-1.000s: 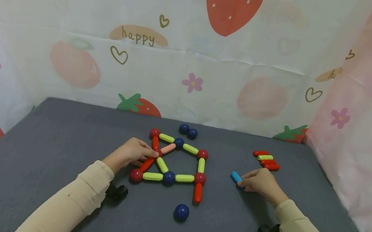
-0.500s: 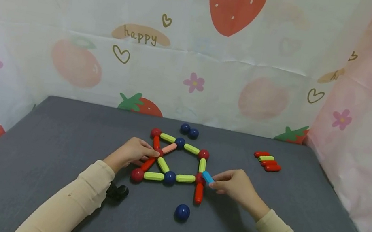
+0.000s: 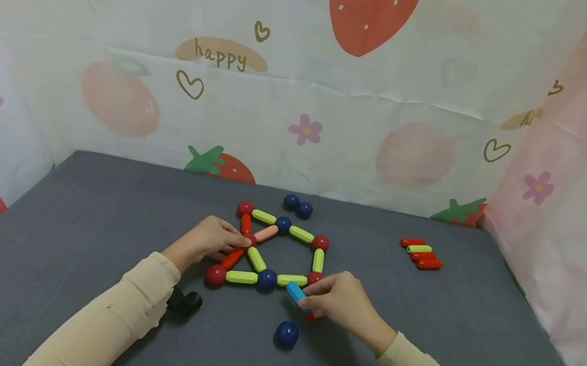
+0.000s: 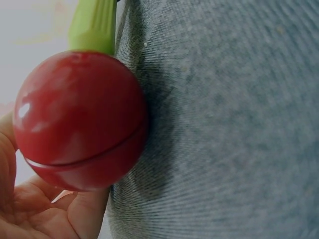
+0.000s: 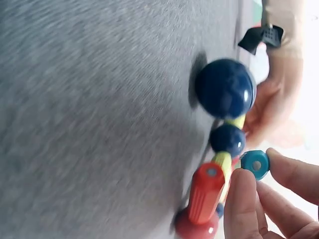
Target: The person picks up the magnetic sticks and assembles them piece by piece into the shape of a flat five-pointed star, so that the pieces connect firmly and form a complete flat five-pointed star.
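- A pale cloth printed with strawberries [image 3: 372, 8] hangs beyond both hands; below them spreads a dark grey tabletop [image 3: 109, 204].
- The right hand [image 3: 345, 305] pinches a blue stick [image 3: 295, 293] between thumb and fingers, holding it above the near edge of the frame; whether the two touch, I cannot tell.
- The left hand [image 3: 211, 239] grips a red ball [image 3: 252, 240] at the frame's inner junction, its fingers bent.
- The frame of sticks and balls [image 3: 256, 260] lies flat, mostly between the two hands, with yellow-green and red sticks joined at red and blue balls.
- A pink stick [image 3: 266, 233] runs from the left hand's fingertips away to a blue ball [image 3: 283, 225].
- Under the right hand, a red stick [image 5: 206, 193] juts from the frame's near right corner, largely hidden in the head view.
- Nearer the person than both hands sits a loose blue ball [image 3: 286, 335].
- Beyond the hands, two more blue balls [image 3: 291, 202] rest side by side.
- Farther out, to the right hand's right, four spare sticks [image 3: 421, 256] lie in a row: three red, one yellow-green.
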Tool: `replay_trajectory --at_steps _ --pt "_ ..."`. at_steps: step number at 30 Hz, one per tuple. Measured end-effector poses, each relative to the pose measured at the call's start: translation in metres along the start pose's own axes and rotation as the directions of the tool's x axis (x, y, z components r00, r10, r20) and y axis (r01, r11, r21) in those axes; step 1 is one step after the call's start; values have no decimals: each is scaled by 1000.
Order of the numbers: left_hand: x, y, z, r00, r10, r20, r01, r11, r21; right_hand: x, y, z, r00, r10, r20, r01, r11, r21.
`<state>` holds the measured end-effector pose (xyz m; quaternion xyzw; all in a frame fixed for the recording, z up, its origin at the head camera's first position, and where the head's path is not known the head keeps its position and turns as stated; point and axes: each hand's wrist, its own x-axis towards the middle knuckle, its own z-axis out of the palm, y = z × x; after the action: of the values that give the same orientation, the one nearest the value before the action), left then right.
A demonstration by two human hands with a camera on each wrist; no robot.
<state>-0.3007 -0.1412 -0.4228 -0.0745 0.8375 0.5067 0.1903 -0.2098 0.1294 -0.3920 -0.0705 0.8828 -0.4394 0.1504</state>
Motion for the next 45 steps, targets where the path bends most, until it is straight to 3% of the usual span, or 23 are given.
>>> replay_trajectory --at_steps 11,24,31,38,41,45 --pt "-1 0 1 1000 -1 -10 1 1000 7 6 -15 20 1000 13 14 -13 999 -41" --pt "-1 0 0 1000 15 -7 -15 1000 5 13 -16 30 999 48 8 -48 999 -21" --pt "-1 0 -1 1000 11 -8 -11 1000 7 13 -14 29 998 63 26 -64 998 20" --pt "0 -1 0 1000 10 -8 -10 1000 -1 1 -8 12 994 106 15 -107 990 89" --pt "1 -1 0 1000 12 -8 -12 1000 -5 -8 -1 6 986 158 50 -163 979 118" --pt "0 -1 -2 1000 19 -3 -19 1000 -9 -21 10 5 964 204 172 -234 956 176"
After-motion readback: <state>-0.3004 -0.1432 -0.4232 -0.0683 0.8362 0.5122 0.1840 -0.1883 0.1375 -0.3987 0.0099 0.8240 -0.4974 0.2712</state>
